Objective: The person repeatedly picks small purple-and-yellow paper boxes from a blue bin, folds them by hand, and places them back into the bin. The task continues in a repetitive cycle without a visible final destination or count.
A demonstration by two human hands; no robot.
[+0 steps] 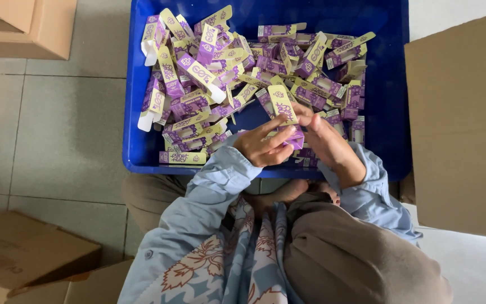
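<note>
Over the near edge of a blue plastic crate, both my hands hold one small purple and yellow carton. My left hand grips its lower part with fingers stretched across it. My right hand closes on its right side, thumb near the flap. The carton's yellow flap sticks up toward the far side. Several more flat and folded cartons of the same kind fill the crate in a loose heap.
A large brown cardboard box stands at the right of the crate. Other cardboard boxes lie at the top left and bottom left. Grey floor tiles show at the left. My knees and light blue sleeves are below the crate.
</note>
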